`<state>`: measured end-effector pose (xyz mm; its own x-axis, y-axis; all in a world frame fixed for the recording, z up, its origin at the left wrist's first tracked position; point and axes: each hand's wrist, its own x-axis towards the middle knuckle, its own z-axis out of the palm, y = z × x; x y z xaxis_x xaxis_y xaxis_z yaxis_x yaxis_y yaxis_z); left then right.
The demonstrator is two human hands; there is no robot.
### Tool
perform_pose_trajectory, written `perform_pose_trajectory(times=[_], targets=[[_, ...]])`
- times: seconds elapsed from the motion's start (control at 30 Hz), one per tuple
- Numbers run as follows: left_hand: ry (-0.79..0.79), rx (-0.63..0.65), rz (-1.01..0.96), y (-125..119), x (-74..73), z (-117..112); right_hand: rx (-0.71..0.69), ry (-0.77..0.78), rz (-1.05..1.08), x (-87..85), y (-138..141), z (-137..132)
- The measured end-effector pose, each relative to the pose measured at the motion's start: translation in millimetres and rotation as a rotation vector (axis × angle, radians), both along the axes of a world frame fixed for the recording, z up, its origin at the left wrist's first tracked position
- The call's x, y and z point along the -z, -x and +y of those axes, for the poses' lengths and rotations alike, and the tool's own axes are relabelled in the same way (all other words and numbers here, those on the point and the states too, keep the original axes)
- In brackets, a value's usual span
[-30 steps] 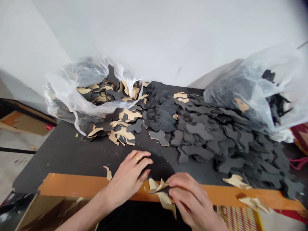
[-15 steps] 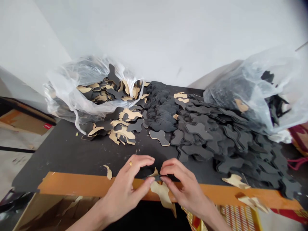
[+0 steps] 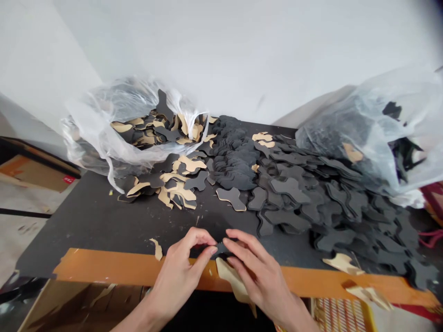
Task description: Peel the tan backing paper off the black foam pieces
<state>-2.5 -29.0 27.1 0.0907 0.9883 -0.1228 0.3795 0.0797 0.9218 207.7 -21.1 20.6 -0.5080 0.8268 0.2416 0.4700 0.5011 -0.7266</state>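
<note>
My left hand (image 3: 188, 258) pinches a small black piece (image 3: 221, 250), apparently foam, between thumb and fingers just above the table's front edge. Against the right end of the same piece, my right hand (image 3: 256, 267) has its fingertips closed, partly covering it. Below my right hand, a tan strip of backing paper (image 3: 232, 278) lies over the taped edge and hangs down. A single black piece with a tan rim (image 3: 231, 199) rests flat beyond my hands. How much of the held piece my fingers hide, I cannot tell.
A plastic bag (image 3: 104, 143) of black and tan pieces stands at back left, another bag (image 3: 367, 133) at back right. Overlapping rows of black pieces (image 3: 290, 191) cover the right side. Orange tape (image 3: 138, 269) lines the front edge. Below is a cardboard box (image 3: 58, 299).
A tan scrap that stood up at the piece between my hands no longer shows there. My right hand's fingers have stretched forward over the piece. The view has shifted slightly.
</note>
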Motion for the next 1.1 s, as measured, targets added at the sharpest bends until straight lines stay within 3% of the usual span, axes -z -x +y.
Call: perform_pose_trajectory(times=[0.2,0.47,0.67,0.8,1.0,1.1], targets=[[0.0,-0.014,0.006,-2,-5.0,1,0.059,0.068,0.08,1.8,4,-11],[0.004,-0.029,0.038,-1,-0.4,0,0.374,0.268,0.438,6.5,9,-11],[0.024,-0.052,0.027,-2,0.7,1,0.385,0.214,0.347,6.2,11,-7],[-0.005,-0.026,0.083,-3,2.6,1,0.367,0.263,0.344,7.9,15,-3],[-0.105,-0.031,0.178,-6,12.2,-8,0.374,0.351,0.362,8.2,15,2],[-0.256,-0.061,0.243,-3,14.2,-9,0.385,0.389,0.383,7.1,14,4]])
